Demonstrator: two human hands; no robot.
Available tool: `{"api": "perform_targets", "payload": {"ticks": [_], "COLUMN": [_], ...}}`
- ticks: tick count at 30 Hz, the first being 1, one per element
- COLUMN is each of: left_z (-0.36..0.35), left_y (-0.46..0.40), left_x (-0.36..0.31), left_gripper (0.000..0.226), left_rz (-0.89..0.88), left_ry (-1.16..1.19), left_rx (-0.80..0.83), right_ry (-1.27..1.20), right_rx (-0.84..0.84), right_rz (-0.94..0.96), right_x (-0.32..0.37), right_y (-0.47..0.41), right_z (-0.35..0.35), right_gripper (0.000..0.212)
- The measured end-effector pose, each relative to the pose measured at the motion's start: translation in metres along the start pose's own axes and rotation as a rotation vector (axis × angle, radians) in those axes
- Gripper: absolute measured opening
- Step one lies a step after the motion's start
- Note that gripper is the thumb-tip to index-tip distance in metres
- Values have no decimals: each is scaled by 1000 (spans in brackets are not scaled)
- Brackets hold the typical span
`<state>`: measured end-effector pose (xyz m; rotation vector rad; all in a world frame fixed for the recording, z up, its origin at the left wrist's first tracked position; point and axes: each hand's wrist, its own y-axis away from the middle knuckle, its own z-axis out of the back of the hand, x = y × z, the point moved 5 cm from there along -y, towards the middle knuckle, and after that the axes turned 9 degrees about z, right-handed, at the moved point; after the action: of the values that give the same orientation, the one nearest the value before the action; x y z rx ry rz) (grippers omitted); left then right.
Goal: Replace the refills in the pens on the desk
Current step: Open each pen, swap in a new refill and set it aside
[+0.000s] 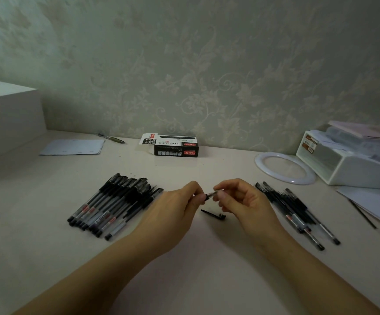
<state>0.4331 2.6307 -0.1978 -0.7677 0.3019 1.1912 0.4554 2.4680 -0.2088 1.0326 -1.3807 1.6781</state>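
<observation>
Grip: the left hand (180, 208) and right hand (241, 201) meet above the middle of the desk (48, 258), both pinching one pen (211, 194) between curled fingertips; the left takes its near end, the right its clear barrel.
Pen in hand: slim, transparent plastic with a black collar, held nearly level, clear of the desktop.
Loose part: a black pen cap (214, 214) with its clip lies on the desk just below the hands, apart from both piles.
Left pile: a tight row of capped black-and-clear pens (114, 205) lies slanted, just left of the left hand; red and white labels on the barrels are too small to read.
Right pile: a looser bunch of similar pens (298, 212) lies just right of the right hand.
Open room: bare, smooth, pale desktop lies between the piles and toward the near edge, crossed by the forearms.
Back edge: a black, white and red carton (173, 145) printed "1120" sits against the leaf-patterned wallpaper (207, 64), its flap open.
Right side: a white ring (285, 167) lies flat beside a white plastic organiser (354, 160), with sheets of paper (375, 201) nearby.
Left side: a pale sheet (73, 147), a lone pen (114, 138) and a white box (9, 114).
</observation>
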Motion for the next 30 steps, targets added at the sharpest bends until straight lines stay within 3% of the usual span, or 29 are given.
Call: {"api": "perform_targets", "payload": {"ticks": [3, 5, 9, 13, 19, 22, 25, 30], "left_z": [2, 2, -1, -4, -6, -5, -3, -6], "left_y": [1, 1, 1, 1, 2, 1, 1, 5], "left_x": [-2, -2, 1, 3, 2, 3, 0, -8], "left_gripper": [19, 16, 18, 23, 30, 31, 28, 26], "left_rz": [9, -4, -6, -9, -10, 9, -1, -75], "left_ry": [37, 39, -8, -27, 10, 36, 76, 32], "left_rx": [12, 11, 30, 39, 36, 24, 9, 48], "right_ry": [-17, 139, 582, 783, 770, 704, 450, 24], "right_rx": [-82, -67, 176, 318, 326, 235, 79, 44], "right_rz": [-15, 19, 177, 214, 176, 153, 47, -146], "right_x": [1, 4, 9, 4, 4, 8, 9, 3], "right_y": [-2, -2, 4, 9, 9, 8, 4, 6], "right_z": [9, 13, -3, -12, -12, -8, -2, -5], "right_gripper": [12, 7, 8, 5, 14, 19, 13, 15]}}
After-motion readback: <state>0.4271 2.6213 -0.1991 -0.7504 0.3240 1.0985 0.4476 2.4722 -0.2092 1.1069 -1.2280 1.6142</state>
